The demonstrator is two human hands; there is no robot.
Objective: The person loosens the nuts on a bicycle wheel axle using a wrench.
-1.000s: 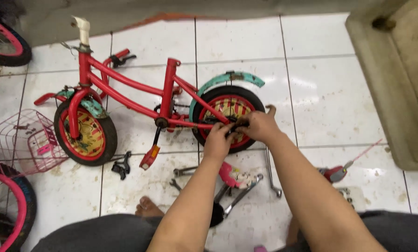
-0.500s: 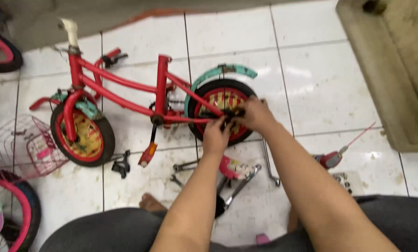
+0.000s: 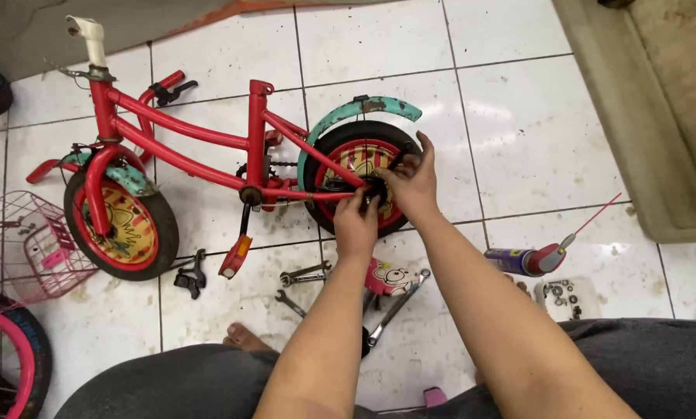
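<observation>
A small red children's bicycle (image 3: 178, 132) lies on its side on white floor tiles, without a saddle. Its rear wheel (image 3: 361, 159) has a red rim and a teal mudguard (image 3: 361, 111). Both my hands are at the hub of that wheel. My left hand (image 3: 356, 222) pinches at the axle from below. My right hand (image 3: 412, 183) lies over the right side of the hub, fingers curled on a small dark part; what it is stays hidden. The front wheel (image 3: 120, 219) carries a yellow disc.
Wrenches (image 3: 304, 275) and a training-wheel bracket (image 3: 394, 304) lie on the tiles by my forearms. A spray can with a red straw (image 3: 528, 261) and a tray of small nuts (image 3: 567, 296) sit at right. A pink basket (image 3: 23, 247) and another wheel (image 3: 10, 359) are at left.
The view has shifted, so the bicycle sits higher and nearer. Both hands stay at the rear hub, with the left hand now pinching closer under the axle.
</observation>
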